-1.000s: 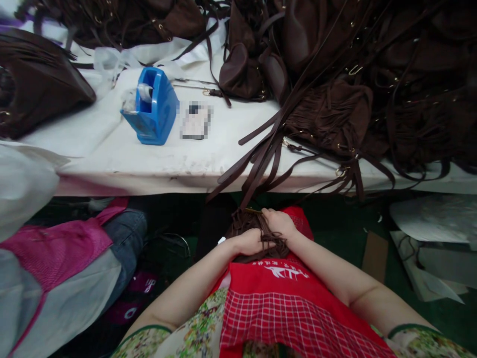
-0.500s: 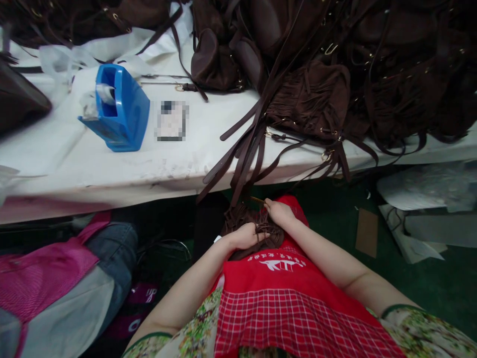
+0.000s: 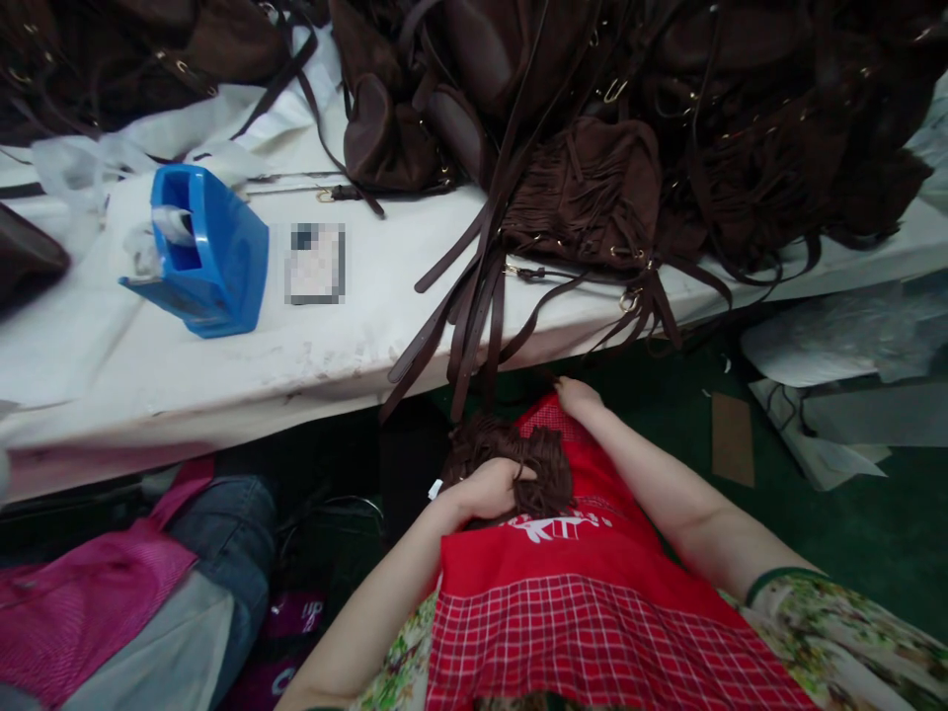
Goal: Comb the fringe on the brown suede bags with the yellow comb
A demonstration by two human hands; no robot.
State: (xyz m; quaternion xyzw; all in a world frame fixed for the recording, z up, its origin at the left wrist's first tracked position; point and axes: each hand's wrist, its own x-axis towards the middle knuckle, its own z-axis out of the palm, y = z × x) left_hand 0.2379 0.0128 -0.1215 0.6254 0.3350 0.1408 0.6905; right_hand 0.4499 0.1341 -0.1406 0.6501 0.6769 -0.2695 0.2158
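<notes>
A dark brown fringed piece (image 3: 552, 464) lies on my lap, over the red apron (image 3: 622, 509). My left hand (image 3: 493, 487) rests on its fringe with the fingers curled, gripping part of it. Beyond the piece and to its right, near the table edge, my right hand (image 3: 578, 397) is closed in a pinch. A thin dark thing seems to be at its fingertips, too small to make out. A small white tag (image 3: 434, 489) shows at the left side of the fringed piece.
Brown fringed bags (image 3: 585, 193) are heaped on the white table (image 3: 355, 341), their straps hanging over its edge. A blue tape dispenser (image 3: 237, 252) and a blurred flat item (image 3: 317, 265) stand left. Someone in a pink apron (image 3: 96, 602) is at the left.
My right hand has moved up and away from the fringed piece. My left hand stays on it, and more of the fringe shows. The view has shifted slightly.
</notes>
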